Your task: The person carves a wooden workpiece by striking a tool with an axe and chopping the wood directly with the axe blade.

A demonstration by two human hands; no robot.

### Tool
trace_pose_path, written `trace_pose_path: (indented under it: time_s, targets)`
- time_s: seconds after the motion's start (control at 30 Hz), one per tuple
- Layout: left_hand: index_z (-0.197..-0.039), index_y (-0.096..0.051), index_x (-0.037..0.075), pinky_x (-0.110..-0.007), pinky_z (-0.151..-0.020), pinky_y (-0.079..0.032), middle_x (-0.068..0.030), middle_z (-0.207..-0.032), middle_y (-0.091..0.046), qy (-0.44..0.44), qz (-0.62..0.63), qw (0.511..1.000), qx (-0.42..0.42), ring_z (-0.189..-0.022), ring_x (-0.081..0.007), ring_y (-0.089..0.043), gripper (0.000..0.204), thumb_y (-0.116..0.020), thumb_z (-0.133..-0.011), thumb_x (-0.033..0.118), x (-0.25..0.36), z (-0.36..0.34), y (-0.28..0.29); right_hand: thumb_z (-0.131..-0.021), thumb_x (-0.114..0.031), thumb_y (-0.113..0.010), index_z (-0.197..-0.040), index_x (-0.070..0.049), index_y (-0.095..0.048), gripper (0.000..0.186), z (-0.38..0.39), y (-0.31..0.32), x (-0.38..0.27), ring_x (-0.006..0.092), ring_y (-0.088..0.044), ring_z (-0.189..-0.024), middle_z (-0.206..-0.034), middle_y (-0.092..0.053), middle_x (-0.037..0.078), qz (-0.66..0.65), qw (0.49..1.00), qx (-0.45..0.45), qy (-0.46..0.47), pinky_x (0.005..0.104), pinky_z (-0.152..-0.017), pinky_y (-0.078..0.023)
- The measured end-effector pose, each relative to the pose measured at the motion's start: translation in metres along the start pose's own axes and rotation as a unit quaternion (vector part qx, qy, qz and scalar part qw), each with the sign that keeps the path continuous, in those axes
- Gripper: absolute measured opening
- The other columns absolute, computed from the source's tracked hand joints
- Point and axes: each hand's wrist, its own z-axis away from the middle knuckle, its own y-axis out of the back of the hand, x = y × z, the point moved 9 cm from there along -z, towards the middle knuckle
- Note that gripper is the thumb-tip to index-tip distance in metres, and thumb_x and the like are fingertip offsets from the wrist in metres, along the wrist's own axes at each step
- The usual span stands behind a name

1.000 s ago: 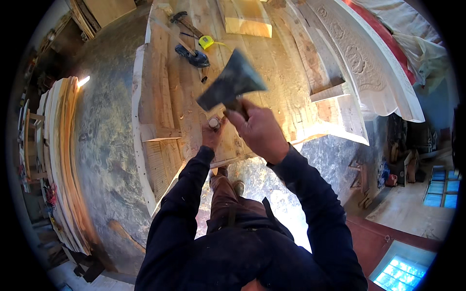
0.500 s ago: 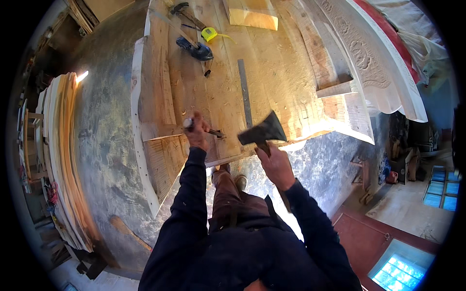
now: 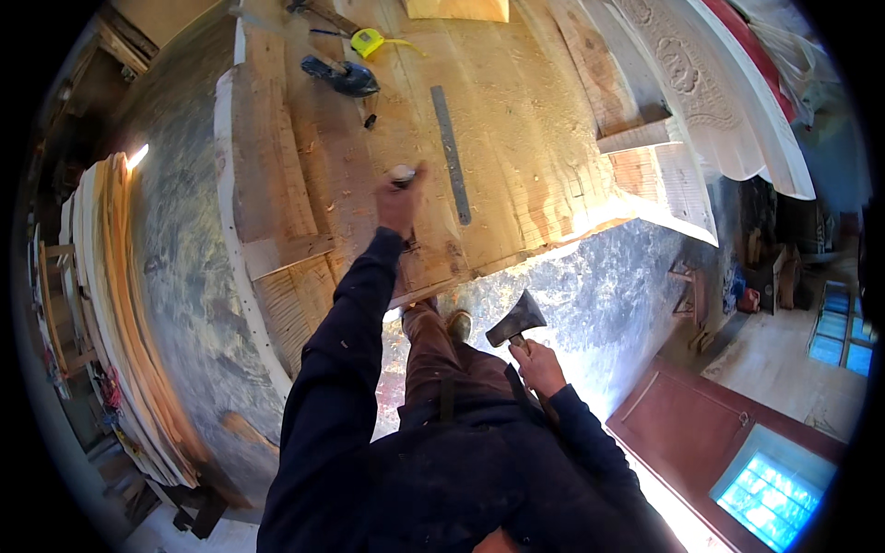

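My left hand [image 3: 398, 210] is closed around a chisel [image 3: 401, 173] over the wooden panel [image 3: 516, 147], near its front edge. The round butt of the handle shows above the fist; the blade is mostly hidden by the hand. My right hand [image 3: 540, 369] grips the short handle of a hatchet [image 3: 514, 319], held low in front of my body, off the panel. The hatchet's dark, flared head points away from me. A flat metal ruler [image 3: 450, 152] lies on the panel to the right of my left hand.
At the panel's far left lie a yellow tape measure [image 3: 367, 42], a black-bodied tool [image 3: 341, 76] and a hammer [image 3: 323, 16]. A wood block [image 3: 458, 9] sits at the far edge. Carved white boards [image 3: 701, 83] stand at right, stacked planks [image 3: 124, 313] at left.
My right hand has lowered the hatchet toward my body, away from the panel. My left hand has swung the chisel more upright and shifted slightly right and farther in. The view has shifted.
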Motion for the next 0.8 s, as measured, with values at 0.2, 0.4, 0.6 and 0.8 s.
trace_pose_path:
  time_s: [0.2, 0.4, 0.6, 0.8]
  targets:
    - [-0.065, -0.056, 0.014, -0.026, -0.047, -0.032, 0.0074, -0.062, -0.053, 0.048, 0.105, 0.989, 0.089, -0.05, -0.0053, -0.043, 0.038, -0.077, -0.093, 0.029, 0.02, 0.0, 0.02, -0.096, -0.037, -0.059, -0.085, 0.002, -0.062, 0.041, 0.002, -0.007, 0.004, 0.0472, -0.064, -0.08, -0.079, -0.065, 0.028, 0.006, 1.0, -0.017, -0.013, 0.0523, -0.07, -0.049]
    - [-0.067, -0.059, 0.01, -0.026, -0.05, -0.035, 0.0073, -0.063, -0.054, -0.016, 0.064, 0.978, 0.198, -0.055, -0.0053, -0.046, 0.036, -0.077, -0.092, 0.027, 0.004, -0.001, 0.036, -0.097, -0.037, -0.059, -0.086, 0.002, -0.062, 0.041, -0.005, -0.009, -0.022, 0.0485, -0.063, -0.081, -0.081, -0.064, 0.028, 0.108, 0.986, -0.015, 0.129, 0.0534, -0.07, -0.049]
    - [-0.068, -0.061, 0.004, -0.027, -0.054, -0.037, 0.006, -0.064, -0.055, -0.056, 0.038, 0.98, 0.185, -0.06, -0.0051, -0.047, 0.037, -0.077, -0.092, 0.027, 0.016, 0.004, 0.035, -0.096, -0.036, -0.061, -0.086, 0.002, -0.061, 0.04, -0.015, -0.004, -0.026, 0.0491, -0.062, -0.08, -0.08, -0.064, 0.028, 0.05, 0.996, -0.011, 0.067, 0.0542, -0.068, -0.047]
    - [-0.064, -0.057, 0.004, -0.028, -0.054, -0.037, 0.0064, -0.062, -0.051, -0.049, -0.007, 0.986, 0.161, -0.06, -0.0049, -0.045, 0.043, -0.076, -0.093, 0.029, 0.017, 0.006, 0.03, -0.097, -0.035, -0.062, -0.084, 0.002, -0.06, 0.039, -0.026, 0.014, -0.06, 0.0469, -0.063, -0.074, -0.074, -0.063, 0.027, 0.026, 0.996, 0.003, 0.081, 0.0511, -0.064, -0.048]
